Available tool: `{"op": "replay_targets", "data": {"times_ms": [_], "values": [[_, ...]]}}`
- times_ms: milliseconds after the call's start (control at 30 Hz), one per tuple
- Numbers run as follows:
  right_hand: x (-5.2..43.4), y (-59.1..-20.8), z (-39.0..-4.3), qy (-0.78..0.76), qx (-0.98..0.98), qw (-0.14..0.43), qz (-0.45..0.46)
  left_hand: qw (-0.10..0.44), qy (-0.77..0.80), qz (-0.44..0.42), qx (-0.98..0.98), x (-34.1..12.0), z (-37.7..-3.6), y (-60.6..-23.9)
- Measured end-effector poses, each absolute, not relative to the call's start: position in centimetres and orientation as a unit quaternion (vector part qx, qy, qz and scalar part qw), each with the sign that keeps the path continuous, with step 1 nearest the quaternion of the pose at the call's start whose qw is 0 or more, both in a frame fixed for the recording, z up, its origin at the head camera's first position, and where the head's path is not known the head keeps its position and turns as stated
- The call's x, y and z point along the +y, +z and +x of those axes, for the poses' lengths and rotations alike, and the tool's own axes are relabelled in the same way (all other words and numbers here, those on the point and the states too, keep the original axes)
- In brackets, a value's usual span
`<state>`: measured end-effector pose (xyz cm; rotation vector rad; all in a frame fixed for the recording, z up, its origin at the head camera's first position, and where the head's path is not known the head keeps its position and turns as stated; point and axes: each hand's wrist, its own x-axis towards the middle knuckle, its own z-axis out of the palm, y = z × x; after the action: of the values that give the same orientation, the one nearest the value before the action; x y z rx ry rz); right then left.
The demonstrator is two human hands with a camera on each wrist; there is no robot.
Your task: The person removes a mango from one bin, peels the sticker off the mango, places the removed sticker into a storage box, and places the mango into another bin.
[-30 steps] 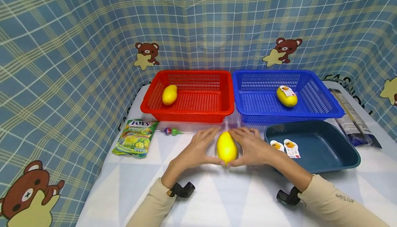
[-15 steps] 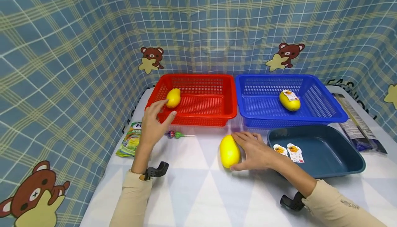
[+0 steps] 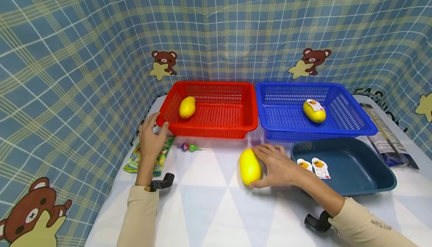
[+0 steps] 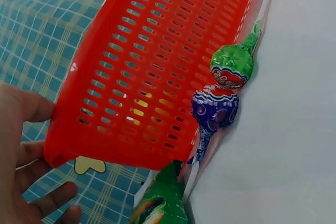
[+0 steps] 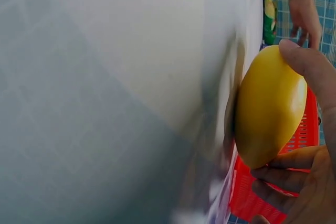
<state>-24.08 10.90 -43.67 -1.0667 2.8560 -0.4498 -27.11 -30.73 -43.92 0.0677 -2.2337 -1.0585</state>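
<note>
A yellow mango (image 3: 250,167) lies on the cloth in front of the baskets. My right hand (image 3: 278,166) holds it from the right, with thumb and fingertips at its two ends in the right wrist view. My left hand (image 3: 151,138) is at the near left corner of the red basket (image 3: 212,131). Its thumb and fingers pinch that corner from both sides in the left wrist view. Inside the red basket, at its left, lies another mango (image 3: 187,107). A third mango (image 3: 314,112) with a paper label sits in the blue basket (image 3: 280,121).
Under the left forearm is a green candy bag (image 3: 164,157), partly hidden. Two wrapped lollipops (image 3: 188,147) lie before the red basket. A dark teal tray (image 3: 354,172) with labels (image 3: 320,168) is at right, beside long plastic packets (image 3: 388,138).
My left hand has left the mango and moved left to the red basket's corner. My right hand stays on the mango, which has tilted slightly.
</note>
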Motion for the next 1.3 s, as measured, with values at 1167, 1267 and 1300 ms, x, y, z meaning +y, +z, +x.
{"op": "replay_targets", "data": {"times_ms": [1167,1267,1300], "values": [[8.9,-35.6,-26.3,-0.218,0.899,-0.049,-0.377,0.313,-0.397,0.023,-0.862,-31.5,-26.2,-45.7],[8.5,-34.6,-27.4,-0.21,0.9,-0.061,-0.376,0.323,-0.402,0.018,-0.856,-31.2,-26.6,-45.4],[8.3,-34.3,-27.8,-0.207,0.901,-0.063,-0.377,0.324,-0.403,0.018,-0.855,-31.1,-26.8,-45.3]]}}
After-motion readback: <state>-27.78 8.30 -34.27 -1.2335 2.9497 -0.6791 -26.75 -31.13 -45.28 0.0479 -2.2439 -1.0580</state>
